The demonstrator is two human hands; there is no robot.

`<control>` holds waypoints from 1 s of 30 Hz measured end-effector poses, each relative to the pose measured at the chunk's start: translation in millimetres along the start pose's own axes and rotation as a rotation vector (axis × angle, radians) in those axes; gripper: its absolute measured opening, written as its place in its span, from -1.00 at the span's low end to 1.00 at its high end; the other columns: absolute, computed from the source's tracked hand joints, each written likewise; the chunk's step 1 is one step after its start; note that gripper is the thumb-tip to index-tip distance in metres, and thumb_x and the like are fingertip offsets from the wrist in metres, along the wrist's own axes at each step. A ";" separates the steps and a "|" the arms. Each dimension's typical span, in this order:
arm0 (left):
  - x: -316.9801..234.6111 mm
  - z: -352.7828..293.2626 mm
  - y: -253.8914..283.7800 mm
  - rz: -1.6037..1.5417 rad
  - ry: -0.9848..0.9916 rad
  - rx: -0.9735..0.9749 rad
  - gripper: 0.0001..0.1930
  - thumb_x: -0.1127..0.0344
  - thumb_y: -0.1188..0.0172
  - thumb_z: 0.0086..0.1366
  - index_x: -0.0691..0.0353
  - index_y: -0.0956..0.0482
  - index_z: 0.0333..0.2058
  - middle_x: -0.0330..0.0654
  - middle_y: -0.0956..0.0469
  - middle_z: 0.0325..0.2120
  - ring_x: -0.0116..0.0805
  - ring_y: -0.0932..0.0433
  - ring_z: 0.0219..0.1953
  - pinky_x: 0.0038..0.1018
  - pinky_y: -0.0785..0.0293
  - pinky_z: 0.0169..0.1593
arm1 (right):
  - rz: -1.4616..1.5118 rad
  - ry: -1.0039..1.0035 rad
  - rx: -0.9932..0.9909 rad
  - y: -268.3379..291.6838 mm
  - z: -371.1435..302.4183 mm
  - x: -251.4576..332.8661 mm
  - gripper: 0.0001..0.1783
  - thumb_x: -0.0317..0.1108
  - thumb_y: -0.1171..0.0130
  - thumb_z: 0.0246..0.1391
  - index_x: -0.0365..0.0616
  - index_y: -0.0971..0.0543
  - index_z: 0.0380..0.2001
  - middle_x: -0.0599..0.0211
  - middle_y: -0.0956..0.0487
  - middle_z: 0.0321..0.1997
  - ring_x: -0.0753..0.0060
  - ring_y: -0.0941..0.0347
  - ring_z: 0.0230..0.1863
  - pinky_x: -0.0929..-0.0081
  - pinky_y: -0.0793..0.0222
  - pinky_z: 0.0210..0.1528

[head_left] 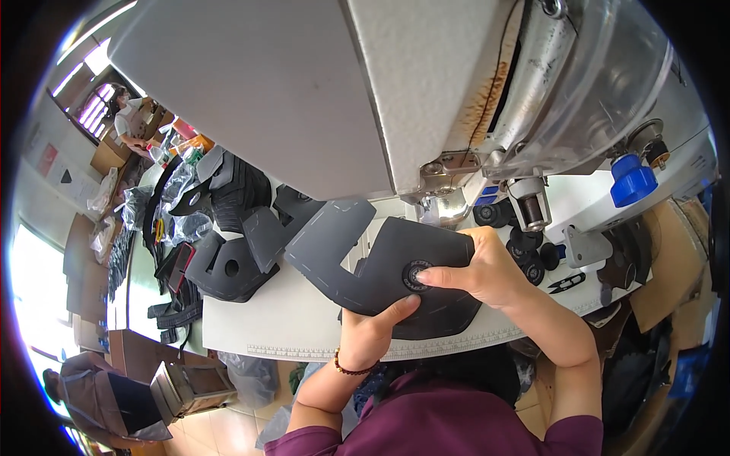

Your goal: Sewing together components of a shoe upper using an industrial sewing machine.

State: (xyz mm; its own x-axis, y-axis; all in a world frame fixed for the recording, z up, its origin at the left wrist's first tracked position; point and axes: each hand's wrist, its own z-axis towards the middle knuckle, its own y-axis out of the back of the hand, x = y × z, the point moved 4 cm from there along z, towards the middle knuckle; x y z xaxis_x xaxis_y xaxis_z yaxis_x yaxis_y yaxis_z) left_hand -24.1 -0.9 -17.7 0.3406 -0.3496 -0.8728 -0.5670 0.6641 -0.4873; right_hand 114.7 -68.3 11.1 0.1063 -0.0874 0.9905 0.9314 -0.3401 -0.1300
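Note:
Both of my hands hold a dark grey, flat cut panel with pale dashed marks and a notch in its upper edge. A round black disc with a ringed face sits on the panel. My right hand grips the right end, its thumb pressing on the disc. From below, my left hand closes on the near edge, thumb on top close to the disc; its other fingers are hidden underneath. Behind the panel stands a large white sewing machine, its needle area partly covered. More dark panel shows under the held one.
Similar dark panels lie piled on the left of the white table. Loose black discs and small black thread snips lie right of the machine's foot. A blue knob juts out. Two other people are farther left.

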 end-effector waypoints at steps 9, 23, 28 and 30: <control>-4.6 3.8 2.1 -0.139 0.138 -0.044 -0.53 0.71 -0.11 -0.02 0.36 -0.35 -0.06 -0.15 -0.46 -0.20 -0.33 -0.47 -0.16 -0.45 -0.40 -0.07 | 0.018 0.262 -0.108 1.0 -2.7 14.7 -0.80 -0.46 -0.27 -0.15 -0.31 -0.54 -0.40 0.36 -0.55 -0.40 0.62 -0.42 -0.28 0.68 -0.33 -0.20; -26.8 84.9 -16.2 0.182 -0.040 0.106 -0.64 0.67 -0.23 -0.09 0.44 -0.45 -0.23 -0.12 -0.50 -0.32 -0.40 -0.50 -0.33 -0.52 -0.46 -0.23 | -0.363 0.430 -0.545 29.7 -1.0 -7.0 -0.89 -0.44 -0.21 -0.06 -0.22 -0.56 -0.41 0.40 -0.56 -0.38 0.57 -0.45 -0.35 0.63 -0.32 -0.24; -25.5 105.6 -8.5 0.398 -0.057 0.227 -0.64 0.58 -0.29 -0.09 0.37 -0.48 -0.24 -0.24 -0.50 -0.34 -0.42 -0.45 -0.30 -0.50 -0.42 -0.21 | -0.693 0.561 -0.695 26.2 -4.5 -14.1 -0.87 -0.42 -0.25 -0.11 -0.15 -0.57 -0.42 0.30 -0.54 -0.44 0.32 -0.47 -0.38 0.47 -0.32 -0.29; -30.5 109.0 -11.3 0.658 0.009 0.282 -0.66 0.50 -0.31 -0.06 0.38 -0.50 -0.25 -0.21 -0.51 -0.35 -0.43 -0.45 -0.32 -0.50 -0.42 -0.23 | -0.913 0.600 -0.807 24.7 -9.4 -15.6 -0.86 -0.43 -0.25 -0.13 -0.13 -0.56 -0.40 0.30 -0.52 -0.44 0.29 -0.45 -0.39 0.45 -0.32 -0.30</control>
State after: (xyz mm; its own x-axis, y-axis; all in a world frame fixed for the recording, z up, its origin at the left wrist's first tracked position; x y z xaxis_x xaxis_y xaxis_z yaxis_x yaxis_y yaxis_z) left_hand 53.8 74.3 17.4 -0.0121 0.1782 -0.9839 -0.4365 0.8844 0.1656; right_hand 132.8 -84.1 -8.0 -0.7933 0.1419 0.5920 0.1037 -0.9268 0.3610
